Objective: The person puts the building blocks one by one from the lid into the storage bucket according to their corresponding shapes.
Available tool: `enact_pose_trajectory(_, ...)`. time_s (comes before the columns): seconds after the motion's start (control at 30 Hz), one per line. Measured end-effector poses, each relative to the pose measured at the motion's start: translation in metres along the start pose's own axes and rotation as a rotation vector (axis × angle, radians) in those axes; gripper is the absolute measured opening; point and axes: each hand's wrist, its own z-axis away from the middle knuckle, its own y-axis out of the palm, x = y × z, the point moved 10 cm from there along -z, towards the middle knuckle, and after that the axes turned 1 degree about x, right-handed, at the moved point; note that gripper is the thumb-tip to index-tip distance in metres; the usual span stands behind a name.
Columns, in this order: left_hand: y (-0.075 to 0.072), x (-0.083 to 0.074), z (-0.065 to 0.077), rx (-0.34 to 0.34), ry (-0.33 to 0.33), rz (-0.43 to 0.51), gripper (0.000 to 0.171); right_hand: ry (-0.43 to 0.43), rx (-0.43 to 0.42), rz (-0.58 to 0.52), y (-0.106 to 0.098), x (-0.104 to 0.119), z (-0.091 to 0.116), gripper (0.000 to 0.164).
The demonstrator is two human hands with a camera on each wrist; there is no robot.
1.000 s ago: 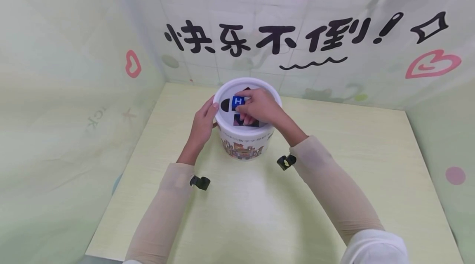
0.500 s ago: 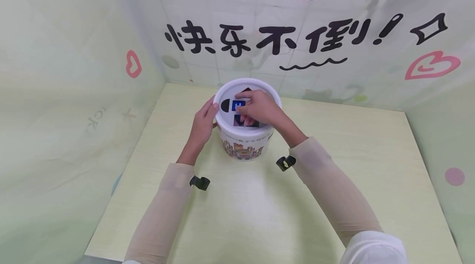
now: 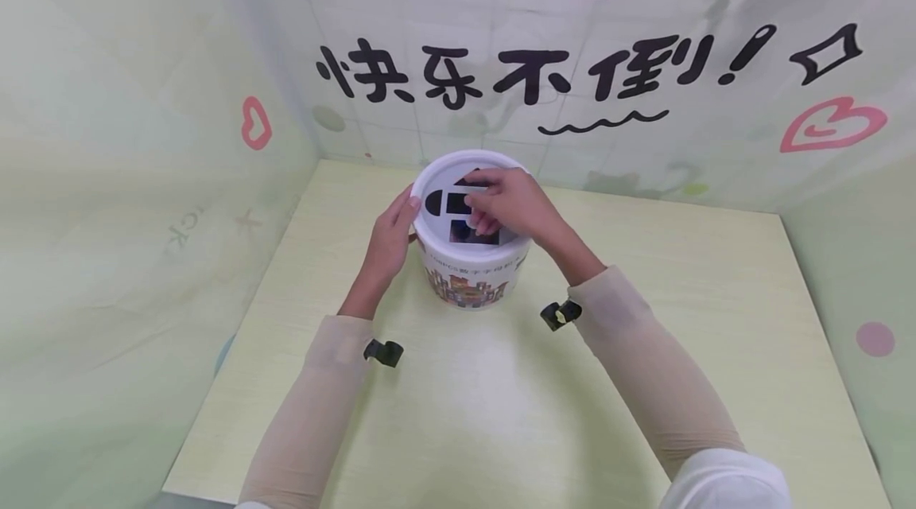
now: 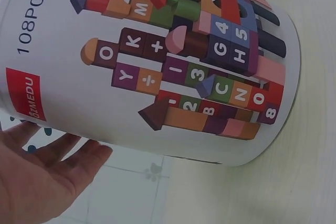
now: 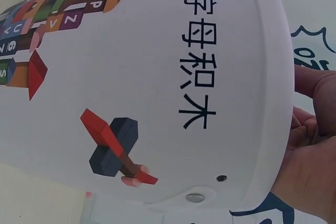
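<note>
A white lidded bucket [image 3: 468, 286] with printed toy blocks stands near the back of the table. Its lid [image 3: 438, 228] has dark cut-outs: a half-round hole [image 3: 433, 203], a square hole [image 3: 456, 204], a larger rectangular hole [image 3: 463, 234] and a partly covered one at the back. My left hand [image 3: 390, 237] holds the bucket's left side, thumb on the rim; in the left wrist view its fingers [image 4: 86, 158] lie along the wall. Over the lid hovers my right hand [image 3: 518, 203], thumb and index finger apart, no block visible between them. In the right wrist view the rim partly hides it.
The pale wooden table [image 3: 458, 406] extends in front of the bucket and to both sides. Close behind rises a printed cloth wall [image 3: 494, 127], with more cloth at left and right. A small black camera mount sits at each wrist.
The blue block marked H, earlier between my right fingers, has sunk into the square hole and is out of sight. My right hand has shifted slightly right; the left has stayed put.
</note>
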Motion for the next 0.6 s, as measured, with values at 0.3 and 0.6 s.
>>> enact_pose_trajectory(0.3, -0.024, -0.011, -0.005, -0.078, -0.006, -0.171, 0.062, 0.010, -0.196, -0.275, -0.047, -0.020, 0.019, 0.035)
enact_pose_trajectory(0.6, -0.039, -0.008, -0.002, -0.027, -0.036, -0.325, 0.061, -0.045, -0.336, -0.399, -0.084, -0.054, 0.050, 0.037)
